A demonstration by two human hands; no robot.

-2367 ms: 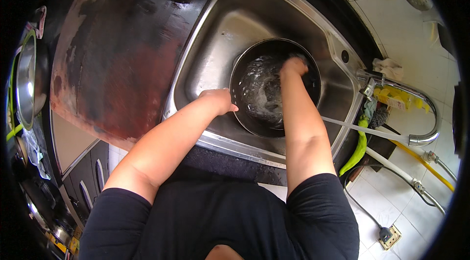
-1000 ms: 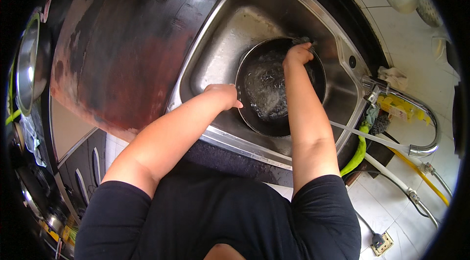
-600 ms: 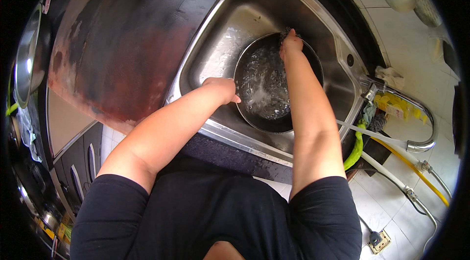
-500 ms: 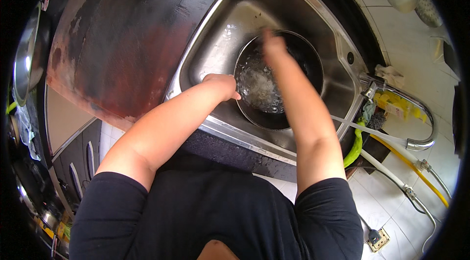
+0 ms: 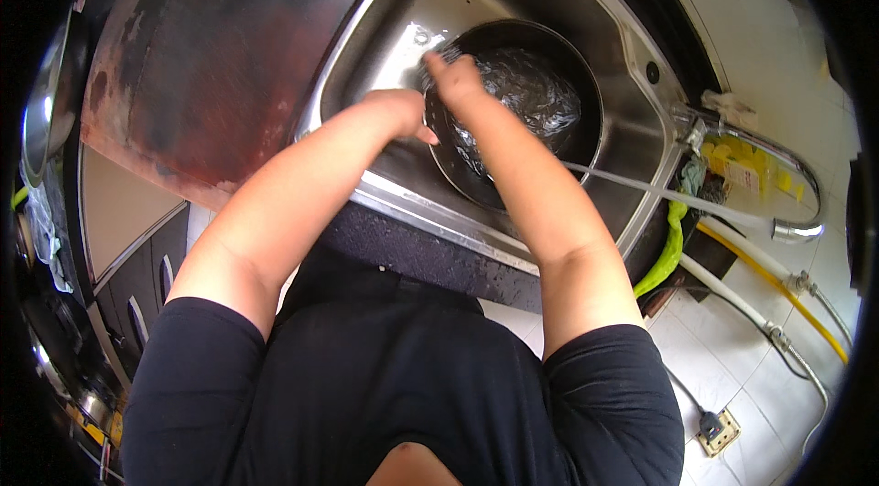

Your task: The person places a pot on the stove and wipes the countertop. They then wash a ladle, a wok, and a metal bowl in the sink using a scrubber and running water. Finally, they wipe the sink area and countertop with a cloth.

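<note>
A round, dark-walled pot (image 5: 586, 152) sits in the steel sink with rippling water (image 5: 522, 92) inside it. My left hand (image 5: 403, 113) is closed on the pot's left rim, thumb toward me. Over the far left part of the pot, my right hand (image 5: 456, 81) reaches to the inner wall near the rim. Its fingers are partly hidden and slightly smeared, so whether they hold anything cannot be made out. From the curved chrome faucet (image 5: 797, 230) on the right, a stream of water (image 5: 659, 189) runs toward the pot and passes behind my right forearm.
The steel sink (image 5: 366, 74) surrounds the pot. To its left lies a dark, worn countertop (image 5: 220, 65). Beside the faucet are a yellow package (image 5: 737, 166) and a long green item (image 5: 673, 248). Hoses and a yellow pipe (image 5: 778, 285) run along the tiled wall, near a plugged socket (image 5: 719, 431).
My right hand has swept left across the pot to its left side. The pale froth seen before is gone, and the water looks clearer. My left hand stays on the rim.
</note>
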